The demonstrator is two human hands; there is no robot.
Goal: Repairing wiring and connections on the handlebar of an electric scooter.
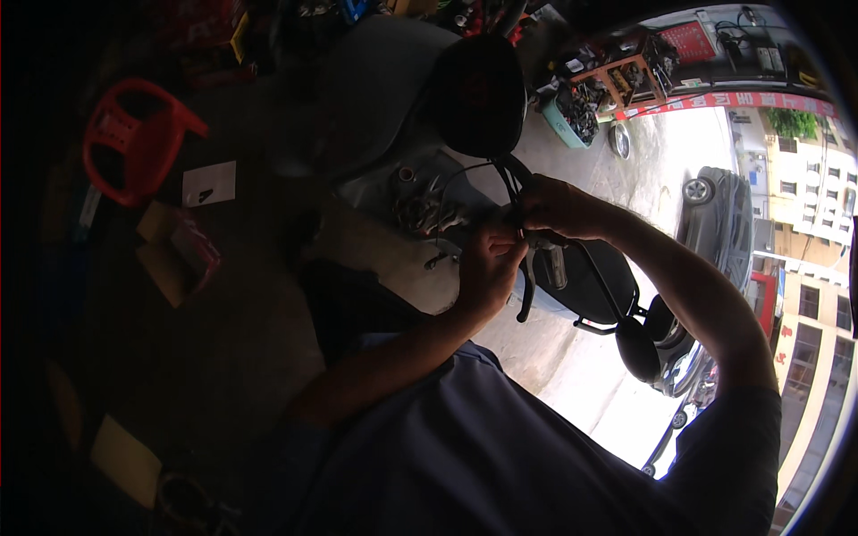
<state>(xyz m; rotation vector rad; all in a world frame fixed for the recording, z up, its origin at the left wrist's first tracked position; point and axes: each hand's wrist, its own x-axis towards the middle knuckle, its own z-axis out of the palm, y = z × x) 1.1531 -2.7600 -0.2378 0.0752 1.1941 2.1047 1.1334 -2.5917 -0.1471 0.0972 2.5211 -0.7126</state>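
Note:
Both my hands are close together at the handlebar area of a scooter-like vehicle. The fingers of my left hand [487,272] are pinched together beside the bar; whatever is between them is too small and dark to tell. My right hand [567,210] curls its fingers around the same spot, just below a bundle of black cables [509,176], and hides what it grips. A black brake lever [526,299] hangs below my fingers. Above stands a large black mirror [478,94], and a smaller dark mirror [638,348] sits lower right.
On the dark floor at left are a red plastic chair [147,147], a white sheet [209,183] and an opened cardboard box [174,255]. A teal bin [567,121] of parts stands at upper right. A grey car [715,223] is parked outside.

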